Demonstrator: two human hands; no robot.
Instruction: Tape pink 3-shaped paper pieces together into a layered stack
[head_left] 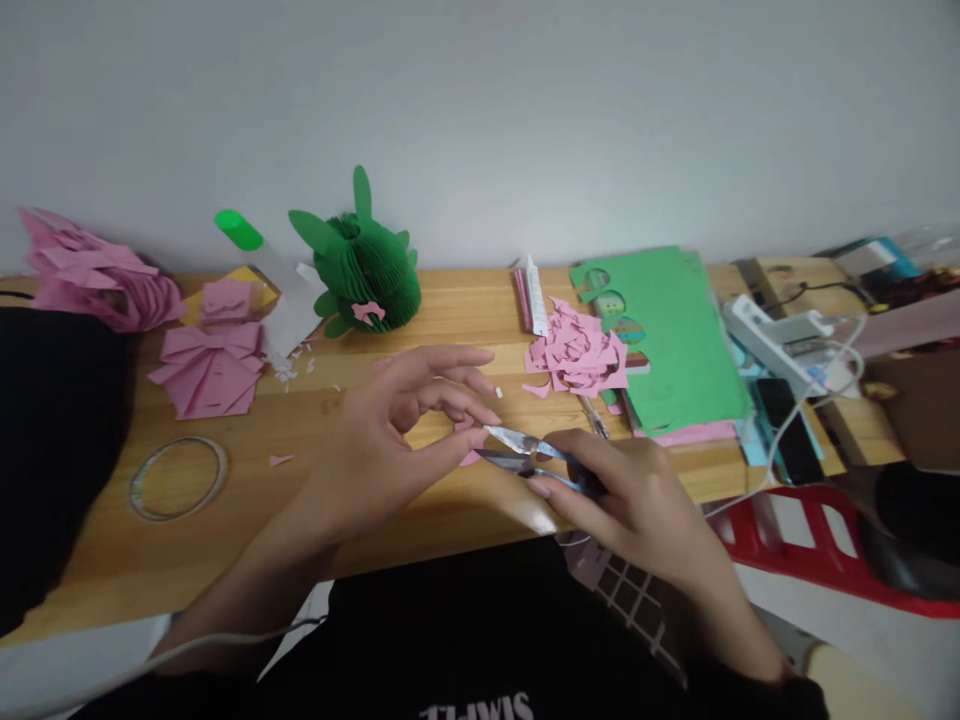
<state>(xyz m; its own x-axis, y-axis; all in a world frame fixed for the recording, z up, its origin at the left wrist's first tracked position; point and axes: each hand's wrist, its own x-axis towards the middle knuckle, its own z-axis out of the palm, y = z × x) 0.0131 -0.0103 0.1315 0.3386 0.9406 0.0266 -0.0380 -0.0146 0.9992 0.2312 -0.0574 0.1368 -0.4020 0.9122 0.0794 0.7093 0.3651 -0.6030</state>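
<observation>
My right hand grips a pair of scissors with dark handles, the blades parted and pointing left. My left hand is at the blade tips, its thumb and fingertips drawn together in a pinch. What they pinch is too small or hidden to make out. A bit of pink paper shows just under the left thumb; whether it is held or lying on the table I cannot tell. Behind my left hand stands a green honeycomb paper figure with leaf-shaped ears and a pink paper patch low on its front.
Pink paper scraps lie beside green sheets and a white tube. Left are folded pink paper, a tape roll and a green-capped glue stick. A power strip and phone are right.
</observation>
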